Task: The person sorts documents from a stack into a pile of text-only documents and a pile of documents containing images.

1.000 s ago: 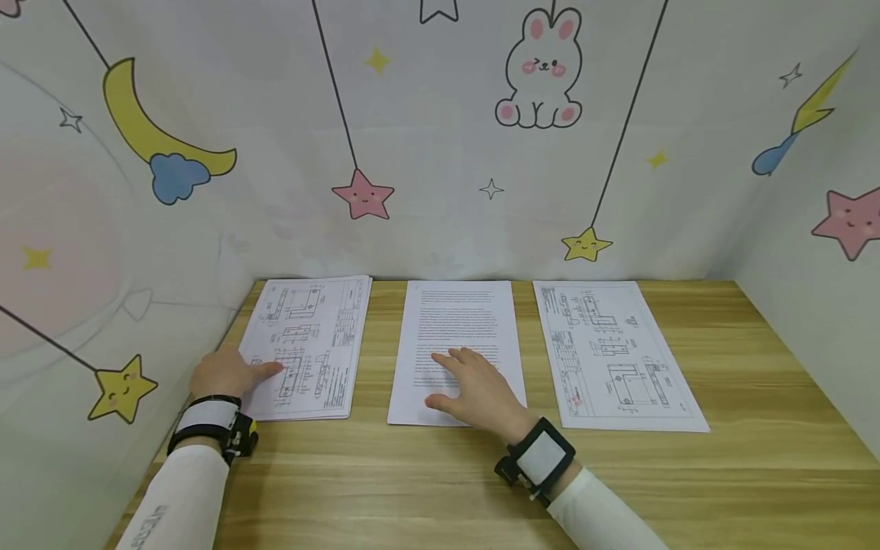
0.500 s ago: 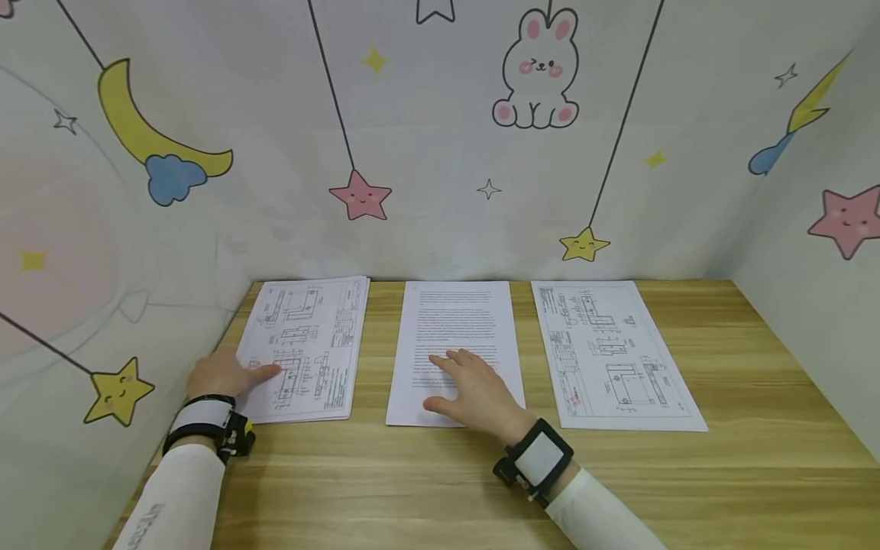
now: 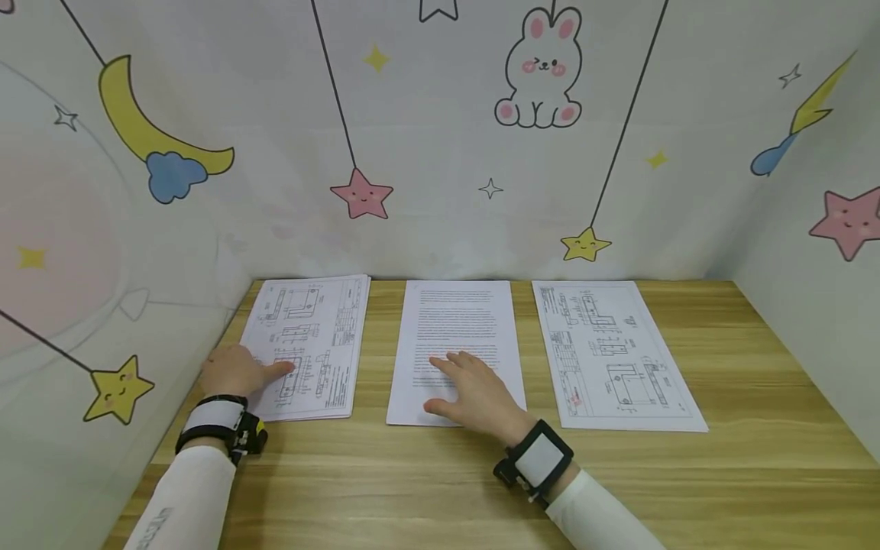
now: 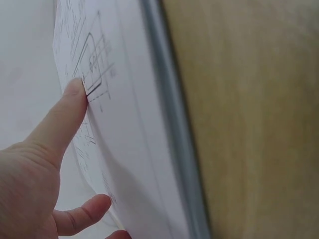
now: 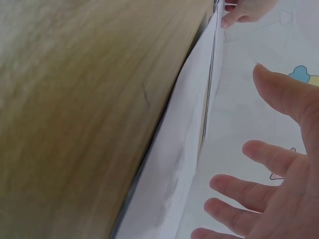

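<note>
Fingers (image 5: 239, 191) of the right hand (image 3: 481, 396) are spread, thumb out, pinching nothing; they hang over the text page (image 3: 457, 309), gap visible from the right wrist. Left hand (image 3: 237, 372): thumb (image 4: 62, 117) straight, tip down on the left stack's drawing. Two more fingertips show by that stack's outer edge, low in the left wrist view. Can't tell if they pinch the paper or just rest there.

Papers: three lots in a row on the table (image 3: 385, 489). Left stack (image 3: 319, 305) is several sheets, edges slightly off square at the top. Text page in the middle, single or stacked I can't say. Right drawing (image 3: 619, 351) well apart from both hands. All flat, gaps between them.

Step, my read: left hand is taking or steadying its stack, right hand waiting. Next move, if paper is to come up, calls for a fingertip under an edge; with sheets this flat, thumb pressure alone could drag two together.

Writing: drawings carry dimension lines and title blocks, block on the right side of the left stack, on the left side of the right drawing. Small red mark near that one's lower left corner. Text page is dense lines. Left sleeve (image 3: 186, 496) has grey lettering. All too small or blurred to read; no brand legible.

Wall (image 3: 440, 145) behind: printed moon, stars, rabbit.
</note>
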Action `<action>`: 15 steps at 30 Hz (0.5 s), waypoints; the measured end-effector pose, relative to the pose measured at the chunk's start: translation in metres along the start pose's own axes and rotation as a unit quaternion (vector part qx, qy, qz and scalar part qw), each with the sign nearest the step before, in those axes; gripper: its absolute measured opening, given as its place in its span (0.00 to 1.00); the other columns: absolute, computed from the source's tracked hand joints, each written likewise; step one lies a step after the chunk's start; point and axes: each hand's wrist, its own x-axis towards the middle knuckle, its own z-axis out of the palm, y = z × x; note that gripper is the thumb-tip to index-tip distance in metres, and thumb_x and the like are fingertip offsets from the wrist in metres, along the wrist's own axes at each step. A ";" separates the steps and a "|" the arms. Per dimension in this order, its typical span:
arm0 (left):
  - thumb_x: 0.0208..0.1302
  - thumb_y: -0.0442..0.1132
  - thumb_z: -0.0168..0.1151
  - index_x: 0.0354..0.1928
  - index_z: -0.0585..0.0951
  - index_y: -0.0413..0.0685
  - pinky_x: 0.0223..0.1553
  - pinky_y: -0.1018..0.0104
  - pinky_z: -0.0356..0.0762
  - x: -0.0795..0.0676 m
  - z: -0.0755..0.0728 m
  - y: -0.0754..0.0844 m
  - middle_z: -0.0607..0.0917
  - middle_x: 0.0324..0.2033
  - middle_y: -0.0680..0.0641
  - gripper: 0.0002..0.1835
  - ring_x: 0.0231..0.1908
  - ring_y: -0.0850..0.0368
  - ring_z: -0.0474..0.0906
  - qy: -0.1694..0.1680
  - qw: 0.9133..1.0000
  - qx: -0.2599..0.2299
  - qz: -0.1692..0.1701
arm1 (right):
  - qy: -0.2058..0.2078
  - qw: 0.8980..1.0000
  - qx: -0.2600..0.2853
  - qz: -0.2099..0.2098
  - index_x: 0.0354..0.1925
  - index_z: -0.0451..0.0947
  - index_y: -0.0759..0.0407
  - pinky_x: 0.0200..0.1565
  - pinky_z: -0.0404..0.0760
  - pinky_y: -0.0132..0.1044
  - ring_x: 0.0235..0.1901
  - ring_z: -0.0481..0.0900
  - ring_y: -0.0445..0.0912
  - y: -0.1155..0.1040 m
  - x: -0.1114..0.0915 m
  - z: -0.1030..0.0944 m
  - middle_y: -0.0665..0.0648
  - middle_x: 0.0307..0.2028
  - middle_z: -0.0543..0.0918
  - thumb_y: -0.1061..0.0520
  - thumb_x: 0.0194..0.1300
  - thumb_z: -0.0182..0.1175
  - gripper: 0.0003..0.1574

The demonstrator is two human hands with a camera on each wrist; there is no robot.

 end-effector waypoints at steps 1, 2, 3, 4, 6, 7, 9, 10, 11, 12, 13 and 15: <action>0.40 0.69 0.66 0.30 0.76 0.21 0.21 0.58 0.67 0.000 0.000 0.000 0.71 0.29 0.28 0.46 0.30 0.38 0.67 -0.002 1.000 -0.002 -0.005 | 0.000 1.000 0.000 0.000 0.63 0.68 0.54 0.62 0.64 0.58 0.64 0.64 0.61 0.000 0.000 0.000 0.65 0.63 0.70 0.37 0.53 0.63 0.43; 0.39 0.69 0.66 0.31 0.75 0.20 0.21 0.57 0.67 0.000 0.000 0.000 0.71 0.29 0.28 0.47 0.30 0.38 0.67 -0.002 1.000 -0.003 -0.009 | 0.000 1.000 0.001 -0.001 0.63 0.68 0.54 0.62 0.64 0.58 0.64 0.64 0.61 0.000 0.000 0.001 0.65 0.63 0.70 0.37 0.53 0.63 0.43; 0.39 0.69 0.66 0.31 0.75 0.20 0.21 0.57 0.67 0.000 0.000 0.000 0.71 0.29 0.27 0.47 0.31 0.38 0.67 -0.003 1.000 -0.001 -0.010 | 0.001 1.000 0.002 -0.002 0.63 0.69 0.54 0.62 0.64 0.58 0.64 0.64 0.61 0.000 0.000 0.001 0.65 0.63 0.70 0.37 0.53 0.63 0.43; 0.39 0.69 0.65 0.31 0.75 0.20 0.21 0.57 0.67 0.000 0.000 0.000 0.71 0.29 0.27 0.47 0.31 0.38 0.67 -0.003 1.000 0.002 -0.010 | 0.001 1.000 0.003 -0.002 0.63 0.69 0.54 0.62 0.64 0.59 0.64 0.64 0.61 0.000 0.000 0.001 0.65 0.63 0.70 0.37 0.53 0.63 0.43; 0.39 0.69 0.65 0.30 0.76 0.20 0.22 0.57 0.67 0.000 0.001 0.000 0.71 0.28 0.27 0.47 0.31 0.38 0.67 -0.001 1.000 0.009 -0.008 | -0.001 1.000 0.004 -0.003 0.63 0.69 0.54 0.62 0.64 0.58 0.64 0.64 0.61 0.000 0.000 0.001 0.65 0.63 0.70 0.37 0.54 0.62 0.43; 0.39 0.70 0.65 0.29 0.76 0.21 0.22 0.57 0.66 0.000 0.001 0.000 0.71 0.28 0.28 0.47 0.30 0.38 0.67 0.000 1.000 0.013 -0.007 | -0.001 1.000 0.005 -0.003 0.63 0.68 0.54 0.62 0.64 0.58 0.64 0.64 0.61 -0.001 0.000 0.001 0.65 0.63 0.70 0.37 0.54 0.62 0.43; 0.40 0.70 0.64 0.28 0.76 0.22 0.20 0.59 0.66 0.000 0.002 0.000 0.72 0.26 0.30 0.46 0.28 0.40 0.68 0.007 1.000 0.020 -0.005 | -0.003 1.000 0.006 -0.003 0.63 0.68 0.54 0.63 0.64 0.58 0.64 0.64 0.61 -0.001 0.000 0.001 0.65 0.63 0.70 0.37 0.54 0.62 0.43; 0.40 0.71 0.64 0.27 0.76 0.23 0.20 0.60 0.66 0.000 0.003 0.001 0.72 0.25 0.31 0.46 0.27 0.41 0.68 0.009 1.000 0.024 -0.002 | -0.003 1.000 0.007 -0.003 0.63 0.68 0.55 0.63 0.64 0.58 0.64 0.64 0.61 -0.001 0.000 0.001 0.65 0.63 0.70 0.37 0.54 0.62 0.43; 0.40 0.71 0.63 0.28 0.75 0.23 0.20 0.59 0.65 -0.001 0.004 0.001 0.72 0.25 0.31 0.46 0.27 0.41 0.68 0.010 1.000 0.025 0.003 | -0.004 1.000 0.005 -0.002 0.63 0.68 0.54 0.63 0.64 0.58 0.64 0.64 0.61 -0.001 0.000 0.002 0.65 0.63 0.70 0.37 0.54 0.62 0.43; 0.41 0.71 0.62 0.29 0.75 0.23 0.20 0.59 0.65 -0.001 0.006 0.002 0.72 0.25 0.31 0.46 0.27 0.41 0.68 0.013 0.999 0.028 0.011 | -0.004 1.000 0.003 -0.001 0.63 0.68 0.54 0.62 0.64 0.58 0.64 0.64 0.61 -0.001 0.000 0.002 0.65 0.63 0.70 0.37 0.54 0.62 0.43; 0.42 0.71 0.61 0.31 0.75 0.23 0.21 0.57 0.66 -0.002 0.007 0.004 0.73 0.26 0.29 0.47 0.28 0.39 0.69 0.013 0.999 0.031 0.020 | -0.005 1.000 0.001 -0.001 0.63 0.68 0.54 0.62 0.64 0.58 0.64 0.64 0.61 -0.001 0.000 0.002 0.65 0.63 0.70 0.37 0.54 0.62 0.43; 0.44 0.72 0.60 0.36 0.74 0.22 0.24 0.52 0.70 -0.004 0.010 0.008 0.73 0.31 0.25 0.49 0.32 0.35 0.71 0.012 0.998 0.035 0.041 | -0.005 1.000 -0.003 -0.001 0.63 0.68 0.54 0.62 0.64 0.58 0.64 0.64 0.61 -0.001 0.000 0.002 0.65 0.63 0.71 0.36 0.54 0.62 0.43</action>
